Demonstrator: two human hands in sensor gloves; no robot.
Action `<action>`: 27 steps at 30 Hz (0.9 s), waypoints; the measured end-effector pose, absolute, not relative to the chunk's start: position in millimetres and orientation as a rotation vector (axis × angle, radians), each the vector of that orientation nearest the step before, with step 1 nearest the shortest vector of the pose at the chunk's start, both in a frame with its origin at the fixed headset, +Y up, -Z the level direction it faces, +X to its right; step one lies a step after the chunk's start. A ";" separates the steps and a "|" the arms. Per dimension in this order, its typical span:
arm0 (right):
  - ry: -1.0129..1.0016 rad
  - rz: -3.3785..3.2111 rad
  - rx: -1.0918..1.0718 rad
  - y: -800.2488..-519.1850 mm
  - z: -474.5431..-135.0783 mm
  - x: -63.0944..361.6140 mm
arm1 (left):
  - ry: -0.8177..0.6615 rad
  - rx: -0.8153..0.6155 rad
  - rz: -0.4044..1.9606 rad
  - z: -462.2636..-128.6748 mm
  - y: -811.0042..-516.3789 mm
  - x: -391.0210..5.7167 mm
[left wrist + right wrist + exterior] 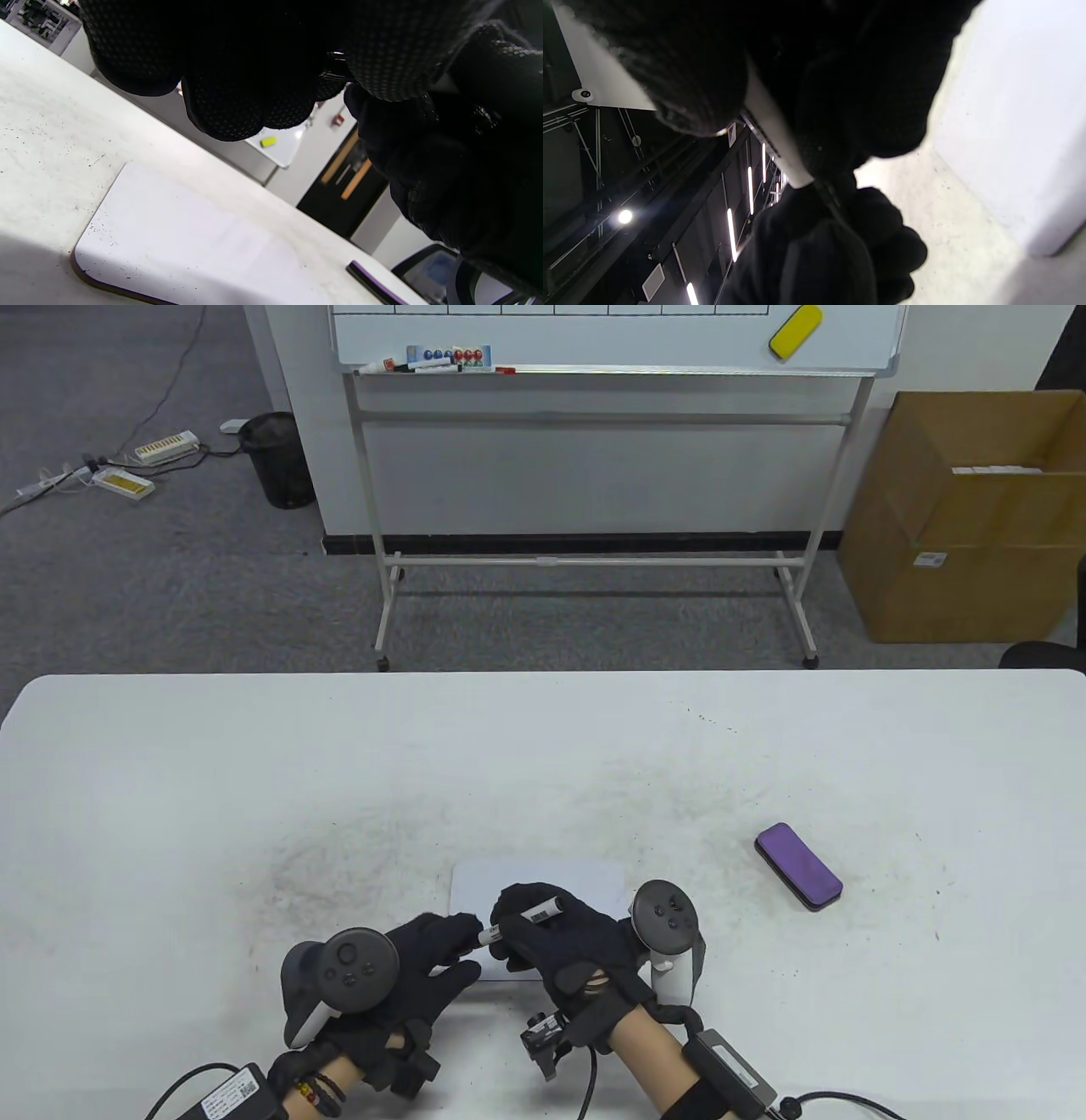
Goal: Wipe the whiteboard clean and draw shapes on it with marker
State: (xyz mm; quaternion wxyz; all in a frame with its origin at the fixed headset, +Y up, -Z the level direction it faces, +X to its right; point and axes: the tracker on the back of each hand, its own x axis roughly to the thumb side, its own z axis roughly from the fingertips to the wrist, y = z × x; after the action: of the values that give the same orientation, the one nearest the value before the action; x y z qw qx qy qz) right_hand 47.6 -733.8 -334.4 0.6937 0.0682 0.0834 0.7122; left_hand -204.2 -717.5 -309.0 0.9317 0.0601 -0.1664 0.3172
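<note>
White marker [519, 922], one, held between both hands above the near edge of the small whiteboard [585, 882]. Right hand [564, 946] has its grip clenched round the barrel, black end sticking out toward the far side. Left hand [416, 976] pinches the marker's other end with its fingertips [462, 929]; right wrist view shows the white barrel running into the left glove, so the tip or cap is hidden. One whiteboard lies flat on the surface [254, 780], blank where visible, partly covered by the hands. One purple eraser [798, 866] sits on the surface well to the right, apart from the board. Grey smudging on the surface around the board. Behind the surface: one standing whiteboard [611, 339] with one yellow eraser [795, 331] stuck to it, several markers on its tray, one cardboard box [967, 517], one black bin [276, 458].
</note>
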 end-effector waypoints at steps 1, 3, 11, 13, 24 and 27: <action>0.191 1.570 0.142 -735.8 -333.0 47.2 | -0.337 0.129 0.657 -309.1 -717.7 -204.5; 0.216 1.543 0.123 -739.4 -331.9 46.1 | -0.337 0.130 0.661 -308.9 -717.7 -204.4; 0.299 1.463 0.123 -745.5 -328.9 40.1 | -0.418 0.136 0.658 -307.5 -717.0 -200.9; 0.312 1.444 0.135 -744.1 -329.8 40.7 | -0.445 0.159 0.637 -306.4 -714.5 -198.8; 0.267 1.413 0.136 -741.6 -330.9 40.0 | -0.491 -0.044 0.831 -327.6 -722.3 -201.8; 0.270 1.406 0.143 -742.6 -332.1 38.7 | -0.490 -0.059 0.831 -328.6 -723.1 -203.5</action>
State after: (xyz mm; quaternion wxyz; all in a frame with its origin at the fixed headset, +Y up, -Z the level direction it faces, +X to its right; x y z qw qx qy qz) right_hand 38.7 -742.6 -332.1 0.7522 0.0654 0.1238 0.6439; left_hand -203.5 -723.1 -328.6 0.8855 -0.0284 -0.2357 0.3994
